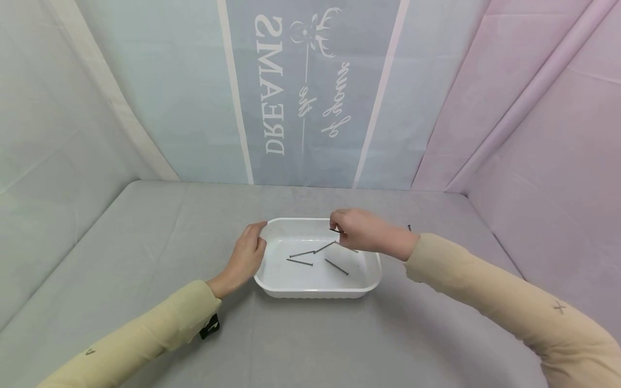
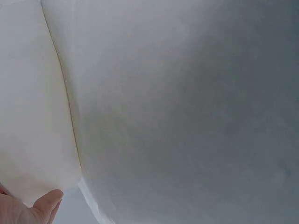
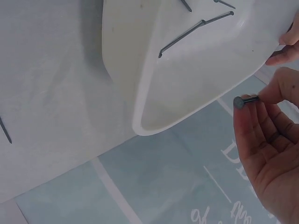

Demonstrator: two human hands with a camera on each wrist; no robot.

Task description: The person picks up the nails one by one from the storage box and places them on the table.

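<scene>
A white rectangular tray (image 1: 315, 294) stands on the grey surface with several nails (image 1: 299, 262) lying loose on its floor. At its left side my left hand (image 1: 242, 260) grips the rim, thumb on the inner side; the left wrist view catches only the thumb (image 2: 48, 201) and part of the hand at the lower corner. Above the tray's far right part, my right hand (image 1: 361, 230) pinches one nail (image 3: 246, 100) between thumb and fingers. The nail's flat head faces the right wrist camera, while its other end is hidden by the fingers.
One more nail (image 1: 409, 227) lies on the grey surface (image 1: 310, 345) to the right of the tray, partly behind the right forearm. Fabric walls enclose the back and both sides, the back one (image 1: 310, 167) printed with mirrored lettering. A black strap piece (image 1: 210, 327) shows under the left sleeve.
</scene>
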